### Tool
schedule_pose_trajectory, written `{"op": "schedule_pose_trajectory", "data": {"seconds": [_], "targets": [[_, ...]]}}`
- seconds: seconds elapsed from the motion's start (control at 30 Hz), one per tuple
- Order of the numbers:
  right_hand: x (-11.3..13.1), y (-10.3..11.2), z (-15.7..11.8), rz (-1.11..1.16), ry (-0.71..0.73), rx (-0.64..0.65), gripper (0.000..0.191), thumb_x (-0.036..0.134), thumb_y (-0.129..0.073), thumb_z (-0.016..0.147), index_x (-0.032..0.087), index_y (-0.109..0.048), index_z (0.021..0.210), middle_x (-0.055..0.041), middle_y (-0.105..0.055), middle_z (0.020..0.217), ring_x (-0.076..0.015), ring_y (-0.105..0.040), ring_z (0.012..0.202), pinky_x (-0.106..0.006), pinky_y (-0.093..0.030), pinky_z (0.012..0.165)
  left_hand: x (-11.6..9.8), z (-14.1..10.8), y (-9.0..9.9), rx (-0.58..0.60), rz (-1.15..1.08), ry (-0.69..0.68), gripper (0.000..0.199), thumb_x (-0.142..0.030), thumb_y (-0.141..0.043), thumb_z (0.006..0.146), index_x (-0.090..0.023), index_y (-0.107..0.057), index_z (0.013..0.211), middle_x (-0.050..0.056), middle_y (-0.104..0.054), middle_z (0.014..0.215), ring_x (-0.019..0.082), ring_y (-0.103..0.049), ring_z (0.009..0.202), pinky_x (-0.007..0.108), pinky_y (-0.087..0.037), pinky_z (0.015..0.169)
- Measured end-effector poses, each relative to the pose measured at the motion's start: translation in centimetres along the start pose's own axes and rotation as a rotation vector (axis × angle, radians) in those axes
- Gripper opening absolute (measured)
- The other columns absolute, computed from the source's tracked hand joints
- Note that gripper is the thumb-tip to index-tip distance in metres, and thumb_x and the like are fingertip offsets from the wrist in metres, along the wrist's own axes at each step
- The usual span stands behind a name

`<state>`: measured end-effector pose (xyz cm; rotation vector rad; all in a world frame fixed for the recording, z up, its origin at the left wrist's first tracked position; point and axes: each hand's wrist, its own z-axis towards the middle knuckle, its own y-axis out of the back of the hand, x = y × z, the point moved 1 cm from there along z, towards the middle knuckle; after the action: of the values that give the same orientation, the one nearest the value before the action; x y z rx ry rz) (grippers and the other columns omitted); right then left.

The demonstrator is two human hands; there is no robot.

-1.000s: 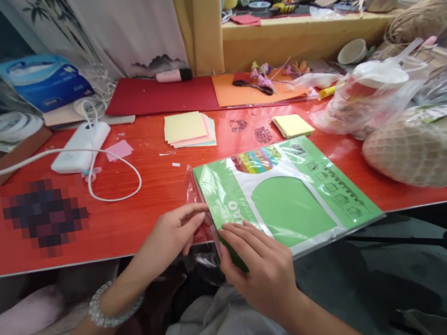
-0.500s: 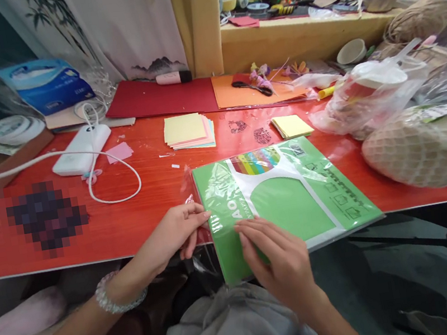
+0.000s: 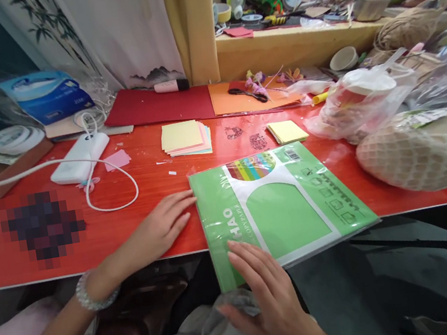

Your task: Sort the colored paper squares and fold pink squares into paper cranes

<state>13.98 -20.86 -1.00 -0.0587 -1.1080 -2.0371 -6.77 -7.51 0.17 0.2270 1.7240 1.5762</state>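
While the green paper pack [image 3: 286, 217] juts over the bench [image 3: 151, 181] edge, the left hand [image 3: 153, 232] meets its side, grip apart; the right hand [image 3: 270, 290] reaches over it, thumb spread from fingers.

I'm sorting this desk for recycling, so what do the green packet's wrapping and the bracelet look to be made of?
The green packet has a clear, glossy wrapping, probably thin plastic film, since it shows bright glare and creases. The bracelet looks like shiny clear beads, glass or plastic; I can't tell which.
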Motion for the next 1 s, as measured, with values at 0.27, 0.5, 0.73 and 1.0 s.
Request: {"op": "schedule_pose_trajectory", "data": {"seconds": [0.27, 0.5, 0.73, 1.0], "targets": [[-1.0, 0.6, -0.2, -0.124, 0.174, 0.134, 0.035, 0.035, -0.056, 0.086, 0.016, -0.063, 0.114, -0.0041, -0.065, 0.12, -0.0211, -0.055, 0.118, -0.038, -0.037, 0.109, -1.3, 1.4, -1.1, 0.126, 0.288, -0.212, 0.049, -0.037, -0.023, 0.098, -0.019, -0.026, 0.144, 0.001, -0.028, 0.151, 0.015, -0.018, 0.142, 0.039, -0.004, 0.118], [-1.7, -1.0, -1.4, -0.21, 0.2, 0.095, 0.035, 0.011, -0.04, 0.092, 0.017, -0.062, 0.119, 0.0014, -0.059, 0.128, -0.0168, -0.051, 0.123, -0.035, -0.028, 0.114, 1.5, 5.7, -0.5, 0.144, 0.352, -0.132, 0.052, -0.042, -0.017, 0.098, -0.021, -0.023, 0.145, 0.002, -0.025, 0.152, 0.016, -0.021, 0.141, 0.044, -0.01, 0.116], [-2.0, 0.5, 1.2, -0.176, 0.279, -0.136, 0.024, 0.014, -0.049, 0.089, 0.012, -0.067, 0.104, -0.0042, -0.07, 0.109, -0.0188, -0.063, 0.109, -0.03, -0.049, 0.097, 0.2, 5.3, 1.7, 0.044, 0.089, -0.211, 0.045, -0.027, -0.029, 0.095, -0.02, -0.041, 0.137, 0.007, -0.03, 0.15, 0.02, -0.024, 0.14, 0.044, -0.017, 0.116], [-2.2, 6.1, 9.4, -0.324, 0.316, -0.294, 0.022, 0.014, -0.049, 0.087, 0.013, -0.065, 0.102, -0.0066, -0.074, 0.093, -0.0189, -0.069, 0.095, -0.026, -0.055, 0.078, -3.0, 6.6, 4.6, -0.013, -0.219, -0.264, 0.033, -0.032, -0.054, 0.084, -0.017, -0.061, 0.113, 0.007, -0.065, 0.115, 0.021, -0.059, 0.109, 0.041, -0.039, 0.104]]}}
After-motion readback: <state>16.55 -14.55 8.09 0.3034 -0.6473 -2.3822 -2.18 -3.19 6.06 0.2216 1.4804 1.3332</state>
